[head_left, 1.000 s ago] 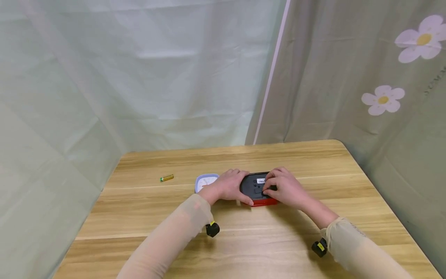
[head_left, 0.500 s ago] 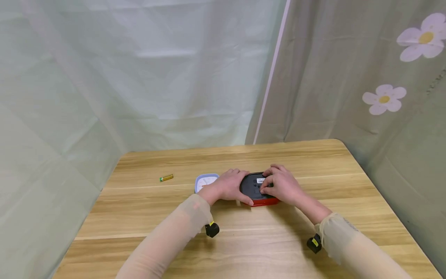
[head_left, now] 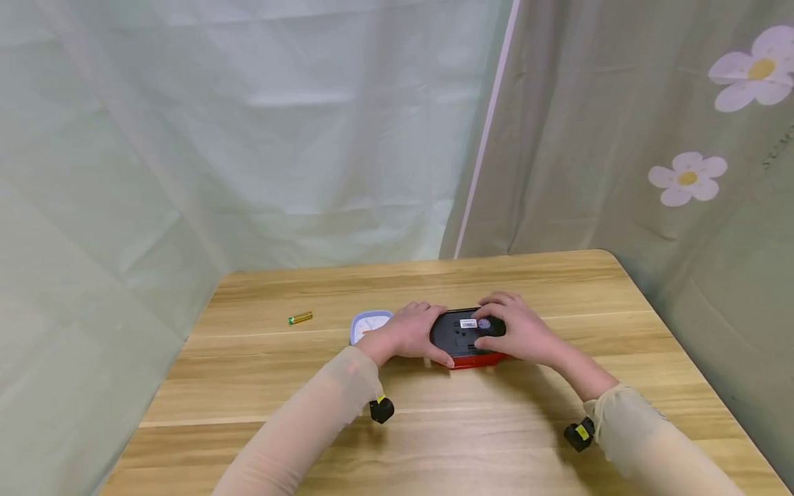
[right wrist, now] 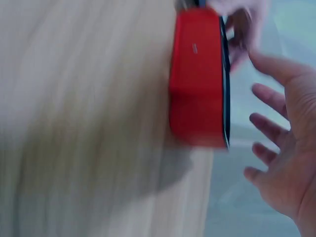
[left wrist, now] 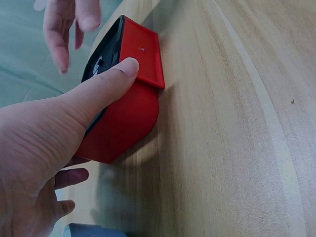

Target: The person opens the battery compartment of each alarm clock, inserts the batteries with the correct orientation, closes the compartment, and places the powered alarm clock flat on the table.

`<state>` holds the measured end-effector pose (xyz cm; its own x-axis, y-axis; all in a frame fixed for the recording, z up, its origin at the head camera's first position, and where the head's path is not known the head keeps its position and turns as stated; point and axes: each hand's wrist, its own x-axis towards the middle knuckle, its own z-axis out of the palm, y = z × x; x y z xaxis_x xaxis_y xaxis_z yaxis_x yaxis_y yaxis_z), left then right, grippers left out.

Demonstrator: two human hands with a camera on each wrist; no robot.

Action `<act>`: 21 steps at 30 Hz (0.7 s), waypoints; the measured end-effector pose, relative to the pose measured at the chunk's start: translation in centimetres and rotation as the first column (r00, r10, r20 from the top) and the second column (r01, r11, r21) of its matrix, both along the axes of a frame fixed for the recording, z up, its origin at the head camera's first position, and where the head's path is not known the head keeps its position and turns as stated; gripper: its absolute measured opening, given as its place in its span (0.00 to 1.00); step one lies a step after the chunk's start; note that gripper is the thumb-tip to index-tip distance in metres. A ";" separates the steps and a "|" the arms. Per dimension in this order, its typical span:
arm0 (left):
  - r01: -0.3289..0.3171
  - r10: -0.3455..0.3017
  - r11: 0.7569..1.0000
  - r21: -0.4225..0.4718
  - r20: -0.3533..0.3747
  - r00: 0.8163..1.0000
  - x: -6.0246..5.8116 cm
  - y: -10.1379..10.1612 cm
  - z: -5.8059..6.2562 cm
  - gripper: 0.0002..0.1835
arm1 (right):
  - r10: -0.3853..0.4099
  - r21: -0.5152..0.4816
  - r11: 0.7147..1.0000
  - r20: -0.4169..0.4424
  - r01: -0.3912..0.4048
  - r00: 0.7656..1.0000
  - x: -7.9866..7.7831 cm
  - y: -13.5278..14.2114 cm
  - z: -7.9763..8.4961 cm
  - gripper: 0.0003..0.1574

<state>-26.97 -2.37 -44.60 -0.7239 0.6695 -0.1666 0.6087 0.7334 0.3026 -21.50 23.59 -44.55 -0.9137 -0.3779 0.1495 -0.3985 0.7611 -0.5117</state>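
A red device (head_left: 471,361) with a black back (head_left: 453,336), a label and small knobs or buttons lies back side up on the table. My left hand (head_left: 409,334) grips its left end, thumb along the near red side, as the left wrist view also shows on the red casing (left wrist: 126,118). Over the right part of the black back hovers my right hand (head_left: 521,332), fingers spread and slightly bent. In the right wrist view that hand (right wrist: 291,138) stands apart from the red casing (right wrist: 197,79). The device's front is hidden underneath.
A small clock (head_left: 367,322) with a pale blue rim lies left of the device, partly behind my left hand. Farther left on the wooden table (head_left: 248,386) lies a gold-and-green battery (head_left: 300,317). A curtain (head_left: 335,138) hangs behind the table.
My right hand's fingers, earlier bunched at the black back, have spread apart and lifted, moving slightly right. More of the back and a round mark now show. My left hand keeps its grip.
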 end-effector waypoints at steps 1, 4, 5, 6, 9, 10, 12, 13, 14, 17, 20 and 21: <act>-0.006 0.006 1.000 0.005 0.005 1.000 0.0 0.0 0.0 0.62 | 0.005 -0.009 1.000 0.017 -0.005 1.000 0.0 0.6 0.1 0.40; -0.022 0.022 1.000 0.008 0.009 1.000 -0.1 -0.1 0.0 0.62 | 0.025 0.003 1.000 0.051 -0.026 0.998 0.0 2.1 0.0 0.66; -0.024 0.024 1.000 0.007 0.009 1.000 -0.1 -0.2 0.0 0.62 | 0.029 0.015 0.999 0.064 -0.030 0.998 -0.1 2.5 -0.1 0.72; -0.025 0.025 1.000 0.005 0.007 1.000 -0.1 -0.2 0.0 0.62 | 0.034 0.030 0.999 0.073 -0.036 0.997 -0.1 2.8 -0.2 0.76; -0.023 0.023 1.000 0.003 0.000 1.000 -0.3 -0.3 0.0 0.62 | 0.040 0.081 0.996 0.078 -0.047 0.996 -0.5 3.3 -0.7 0.83; -0.022 0.022 1.000 0.003 -0.002 1.000 -0.3 -0.3 0.0 0.62 | 0.042 0.095 0.994 0.078 -0.050 0.996 -0.6 3.3 -0.8 0.84; -0.025 0.025 1.000 0.006 0.001 1.000 -0.4 -0.3 0.1 0.62 | 0.052 0.124 0.990 0.068 -0.060 0.996 -0.9 3.2 -1.0 0.85; -0.026 0.026 1.000 0.007 0.002 1.000 -0.4 -0.3 0.1 0.62 | 0.056 0.135 0.989 0.065 -0.065 0.996 -1.0 3.1 -1.0 0.85; -0.029 0.029 1.000 0.006 0.006 1.000 -0.4 -0.3 0.1 0.62 | 0.060 0.143 0.987 0.066 -0.069 0.996 -1.2 3.0 -1.0 0.86; -0.037 0.037 0.999 0.005 0.020 0.999 -0.5 -0.3 0.0 0.62 | 0.076 0.159 0.983 0.076 -0.088 0.994 -1.5 2.5 -1.0 0.86; -0.039 0.039 0.999 0.003 0.027 0.999 -0.5 -0.2 -0.1 0.62 | 0.094 0.169 0.980 0.090 -0.108 0.991 -1.8 2.2 -0.8 0.85; -0.039 0.039 0.999 0.005 0.029 0.999 -0.5 -0.2 -0.1 0.62 | 0.095 0.174 0.978 0.099 -0.112 0.991 -1.9 2.1 -0.8 0.85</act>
